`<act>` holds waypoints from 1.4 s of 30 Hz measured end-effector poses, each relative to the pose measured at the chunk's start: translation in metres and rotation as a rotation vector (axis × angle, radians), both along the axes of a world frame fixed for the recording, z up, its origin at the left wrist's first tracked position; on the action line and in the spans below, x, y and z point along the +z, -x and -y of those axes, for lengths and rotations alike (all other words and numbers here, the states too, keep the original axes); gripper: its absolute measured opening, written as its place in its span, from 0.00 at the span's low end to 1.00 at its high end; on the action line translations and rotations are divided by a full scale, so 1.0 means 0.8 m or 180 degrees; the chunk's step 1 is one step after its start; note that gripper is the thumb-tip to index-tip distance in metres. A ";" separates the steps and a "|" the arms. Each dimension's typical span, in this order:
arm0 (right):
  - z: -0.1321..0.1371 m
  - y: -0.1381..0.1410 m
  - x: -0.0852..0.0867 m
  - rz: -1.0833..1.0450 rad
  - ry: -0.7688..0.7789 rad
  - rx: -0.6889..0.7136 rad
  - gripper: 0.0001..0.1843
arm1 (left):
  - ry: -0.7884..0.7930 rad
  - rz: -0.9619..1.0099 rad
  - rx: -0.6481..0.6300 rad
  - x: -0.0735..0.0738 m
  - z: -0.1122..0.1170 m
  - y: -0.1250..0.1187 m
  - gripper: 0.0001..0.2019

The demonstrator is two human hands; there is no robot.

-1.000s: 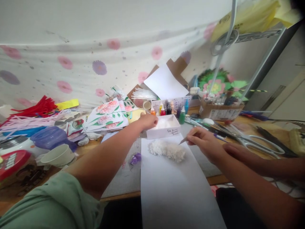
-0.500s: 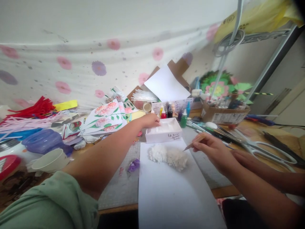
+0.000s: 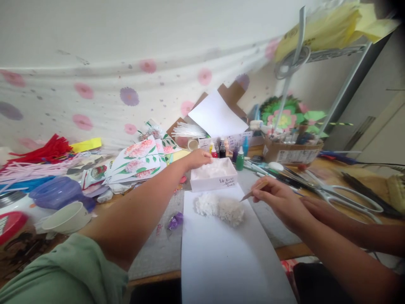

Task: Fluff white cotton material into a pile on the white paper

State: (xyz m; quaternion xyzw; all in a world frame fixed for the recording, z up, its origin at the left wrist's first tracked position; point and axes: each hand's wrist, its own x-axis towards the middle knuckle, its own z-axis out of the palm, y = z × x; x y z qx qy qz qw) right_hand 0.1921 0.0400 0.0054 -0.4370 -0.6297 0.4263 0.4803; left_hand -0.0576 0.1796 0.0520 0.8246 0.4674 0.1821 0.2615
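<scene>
My left hand [image 3: 199, 158] reaches forward and rests on the far left corner of a small white box [image 3: 214, 179], fingers curled over its rim. White fluffy material lies inside the box. My right hand [image 3: 278, 200] pinches a thin pointed brown tool [image 3: 253, 193], its tip aimed at a pile of white fluffy bits [image 3: 220, 207]. The pile lies on a long white paper sheet [image 3: 228, 257] in front of me. A small purple scrap [image 3: 176, 220] lies left of the sheet.
Another person's hand [image 3: 316, 207] rests just behind my right forearm. Large scissors [image 3: 344, 196] lie at the right. Small colour bottles [image 3: 232, 152] stand behind the box. Flower-printed cards [image 3: 139, 158], a purple bowl [image 3: 58, 192] and a paper cup [image 3: 66, 216] crowd the left.
Both hands stay where they were, the left at the box and the right holding the tool near the pile. Only the view has shifted slightly.
</scene>
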 end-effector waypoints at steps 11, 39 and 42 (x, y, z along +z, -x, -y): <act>0.003 0.000 0.002 0.0011 0.0006 -0.0041 0.10 | -0.0006 -0.0186 0.0772 -0.008 0.003 0.009 0.14; 0.007 0.004 0.008 0.0035 -0.0069 -0.0194 0.11 | -0.0363 -0.0373 0.0653 -0.015 0.022 -0.045 0.08; 0.008 0.002 0.010 0.0042 -0.0093 -0.0219 0.11 | -0.0295 -0.0083 0.0856 -0.012 0.017 -0.039 0.11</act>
